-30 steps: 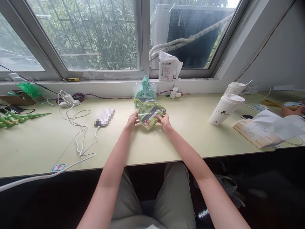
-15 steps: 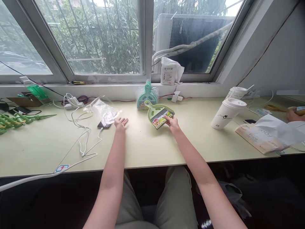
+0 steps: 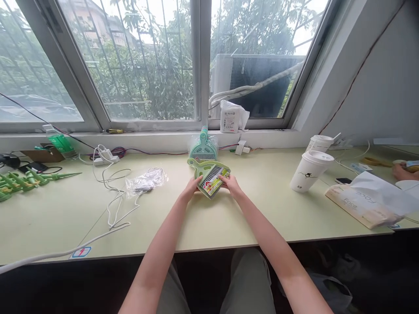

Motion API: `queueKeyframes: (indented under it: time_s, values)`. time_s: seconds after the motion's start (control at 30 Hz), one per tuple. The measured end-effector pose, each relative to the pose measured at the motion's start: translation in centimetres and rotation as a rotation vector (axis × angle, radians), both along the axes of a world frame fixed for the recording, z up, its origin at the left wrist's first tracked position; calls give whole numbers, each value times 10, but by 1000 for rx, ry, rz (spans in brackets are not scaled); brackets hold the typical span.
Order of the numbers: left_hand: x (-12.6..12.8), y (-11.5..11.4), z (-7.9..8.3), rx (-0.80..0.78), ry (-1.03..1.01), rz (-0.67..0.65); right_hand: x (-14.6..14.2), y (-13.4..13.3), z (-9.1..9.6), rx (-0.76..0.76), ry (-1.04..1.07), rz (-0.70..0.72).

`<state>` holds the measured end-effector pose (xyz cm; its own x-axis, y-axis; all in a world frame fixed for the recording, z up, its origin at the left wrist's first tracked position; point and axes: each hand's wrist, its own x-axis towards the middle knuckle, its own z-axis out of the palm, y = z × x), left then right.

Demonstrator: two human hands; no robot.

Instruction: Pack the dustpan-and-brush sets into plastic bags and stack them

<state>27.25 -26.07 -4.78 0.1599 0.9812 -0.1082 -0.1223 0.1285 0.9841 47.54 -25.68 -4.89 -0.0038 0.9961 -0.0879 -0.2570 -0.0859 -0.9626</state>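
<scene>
A small green dustpan and brush set [image 3: 214, 179] with a colourful printed label is held over the table, tilted, its handle pointing up and to the left. My left hand [image 3: 191, 188] grips its left edge, and my right hand [image 3: 231, 184] grips the right edge near the label. Just behind it, a stack of teal dustpans [image 3: 203, 147] in clear plastic leans against the wall below the window. To the left lies a crumpled clear plastic bag [image 3: 147, 179], covering most of a phone.
White cables [image 3: 113, 205] trail across the left of the table [image 3: 157, 231], near a power strip [image 3: 106, 157] and green plastic pieces [image 3: 22, 181]. On the right stand white paper cups [image 3: 309, 174] and a tissue pack [image 3: 363, 198]. Another person's hand [image 3: 401, 171] shows at far right.
My left hand has moved right from beside the plastic bag and taken hold of the dustpan set. The set has shifted slightly left. The plastic bag now lies flatter over the phone. The view has tilted up.
</scene>
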Motion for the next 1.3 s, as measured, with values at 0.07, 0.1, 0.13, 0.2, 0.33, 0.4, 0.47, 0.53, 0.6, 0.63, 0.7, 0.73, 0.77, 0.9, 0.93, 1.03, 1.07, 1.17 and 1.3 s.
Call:
queueKeyframes:
  time_s: [0.07,0.1,0.13,0.2,0.33,0.4,0.47,0.53,0.6,0.63,0.7,0.73,0.77,0.9,0.93,1.03,1.07,1.17,1.3]
  values:
    - [-4,1,-1,15,49,141,7,3,0,-110,-157,108]
    - [-8,3,-1,10,64,208,12,5,0,-163,-184,108]
    - [-13,5,-1,-2,72,264,19,8,0,-199,-158,53]
    - [-22,12,-1,-34,66,345,32,12,0,-205,36,-174]
    - [-27,19,-4,-40,34,391,54,17,0,-105,416,-439]
    - [-22,18,-4,-11,72,356,54,16,0,-92,375,-411]
    - [-14,12,-3,38,155,308,45,12,1,-57,168,-382]
    - [-2,4,-1,122,247,284,29,6,3,100,-161,-369]
    - [13,-5,-1,225,335,275,10,-2,5,381,-542,-345]
    - [21,-10,-1,274,376,261,1,-7,6,520,-722,-322]
    - [33,-18,-1,350,440,219,-12,-14,7,703,-1012,-297]
    - [37,-21,0,382,455,199,-16,-17,8,744,-1118,-293]
    - [40,-23,0,414,453,180,-19,-19,8,759,-1196,-297]
    - [36,-21,4,542,344,111,-22,-21,7,732,-1299,-363]
    - [34,-20,6,565,318,96,-23,-21,7,722,-1287,-387]
    - [29,-16,8,612,314,70,-27,-23,8,718,-1200,-408]
    - [28,-16,9,605,346,89,-28,-24,10,724,-1143,-405]
    - [18,-13,12,474,499,292,-22,-27,23,733,-964,-426]
    - [-12,-5,19,334,699,538,3,-25,42,662,-1091,-495]
